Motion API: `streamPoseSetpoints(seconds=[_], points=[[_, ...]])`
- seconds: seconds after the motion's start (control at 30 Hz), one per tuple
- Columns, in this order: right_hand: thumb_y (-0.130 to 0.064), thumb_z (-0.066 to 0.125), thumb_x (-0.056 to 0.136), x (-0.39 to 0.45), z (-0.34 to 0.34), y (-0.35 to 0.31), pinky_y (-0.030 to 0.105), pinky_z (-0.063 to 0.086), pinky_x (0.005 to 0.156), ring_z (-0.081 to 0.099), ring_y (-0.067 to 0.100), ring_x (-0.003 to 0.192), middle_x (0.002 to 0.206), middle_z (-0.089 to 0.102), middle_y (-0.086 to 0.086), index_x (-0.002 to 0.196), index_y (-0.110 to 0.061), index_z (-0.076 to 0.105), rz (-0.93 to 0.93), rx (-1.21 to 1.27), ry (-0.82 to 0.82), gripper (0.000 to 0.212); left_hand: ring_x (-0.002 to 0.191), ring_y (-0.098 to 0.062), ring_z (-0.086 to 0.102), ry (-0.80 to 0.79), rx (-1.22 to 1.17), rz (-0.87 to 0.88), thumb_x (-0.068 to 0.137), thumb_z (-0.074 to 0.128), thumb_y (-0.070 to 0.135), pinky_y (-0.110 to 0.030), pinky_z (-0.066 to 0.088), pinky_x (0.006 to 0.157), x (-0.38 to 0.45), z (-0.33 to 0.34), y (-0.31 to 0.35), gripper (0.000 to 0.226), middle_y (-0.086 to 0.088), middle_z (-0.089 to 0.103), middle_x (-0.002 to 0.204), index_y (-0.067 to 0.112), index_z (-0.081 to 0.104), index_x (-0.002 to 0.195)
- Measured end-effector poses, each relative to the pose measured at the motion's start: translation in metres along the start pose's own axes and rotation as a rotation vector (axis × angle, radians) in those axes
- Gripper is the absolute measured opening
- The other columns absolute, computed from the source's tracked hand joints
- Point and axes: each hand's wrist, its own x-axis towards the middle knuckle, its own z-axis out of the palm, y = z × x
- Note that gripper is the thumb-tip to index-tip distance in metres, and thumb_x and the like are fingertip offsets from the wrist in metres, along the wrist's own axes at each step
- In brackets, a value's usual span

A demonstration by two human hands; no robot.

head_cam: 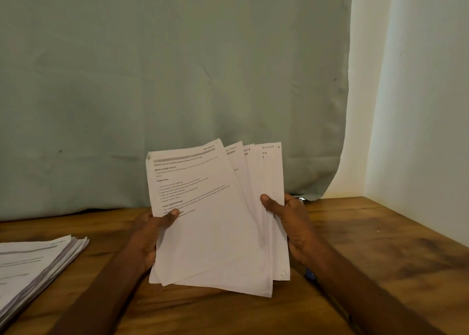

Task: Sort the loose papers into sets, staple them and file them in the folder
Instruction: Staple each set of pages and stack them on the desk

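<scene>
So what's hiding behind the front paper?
More sheets fanned out behind the front paper, their corners handwritten Section 2, 3, 5 and 6. Both hands hold them; their text is covered.

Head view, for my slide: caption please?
Both hands hold fanned papers above a wooden table.

A single head-worn camera looks forward and slightly down from close above the wooden table [380, 245], facing the green curtain [177, 68] hanging behind the table's far edge.
</scene>
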Motion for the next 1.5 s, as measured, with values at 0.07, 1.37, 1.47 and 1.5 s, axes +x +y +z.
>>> streamPoseSetpoints(seconds=[0.07,1.37,1.47,1.5], points=[[-0.022,0.079,0.086,0.001,-0.001,-0.001,0.019,0.057,0.066,0.074,0.012,0.091,0.104,0.078,-0.007,0.112,-0.025,0.068,0.003,0.003,0.009,0.028,0.114,-0.035,0.069,0.005,-0.028,-0.011,0.089,0.073,0.004,-0.053,0.053,0.100,0.001,-0.001,-0.001,0.036,-0.009,0.075,0.120,0.014,0.069,0.123],[-0.022,0.064,0.100,-0.003,0.001,-0.002,0.011,0.055,0.076,0.068,-0.006,0.097,0.101,0.074,-0.025,0.105,-0.032,0.075,-0.307,-0.135,0.139,0.015,0.096,-0.020,0.075,-0.040,0.038,0.036,0.066,0.081,0.015,-0.029,0.061,0.064,0.005,0.001,-0.010,0.049,0.002,0.080,0.104,0.022,0.071,0.113],[-0.030,0.069,0.096,-0.003,0.002,-0.005,0.010,0.055,0.073,0.069,-0.006,0.095,0.097,0.075,-0.026,0.101,-0.035,0.073,-0.292,-0.097,0.098,0.009,0.085,-0.009,0.076,-0.055,0.058,0.060,0.083,0.075,0.004,-0.021,0.059,0.060,0.008,0.001,-0.011,0.035,-0.002,0.078,0.104,0.021,0.068,0.112],[-0.029,0.072,0.093,-0.004,0.003,-0.005,0.007,0.053,0.070,0.068,-0.007,0.093,0.095,0.075,-0.027,0.100,-0.035,0.073,-0.283,-0.096,0.075,0.008,0.083,-0.007,0.076,-0.063,0.057,0.063,0.087,0.071,-0.001,-0.020,0.059,0.060,0.008,0.000,-0.011,0.033,0.000,0.079,0.103,0.021,0.068,0.112]])
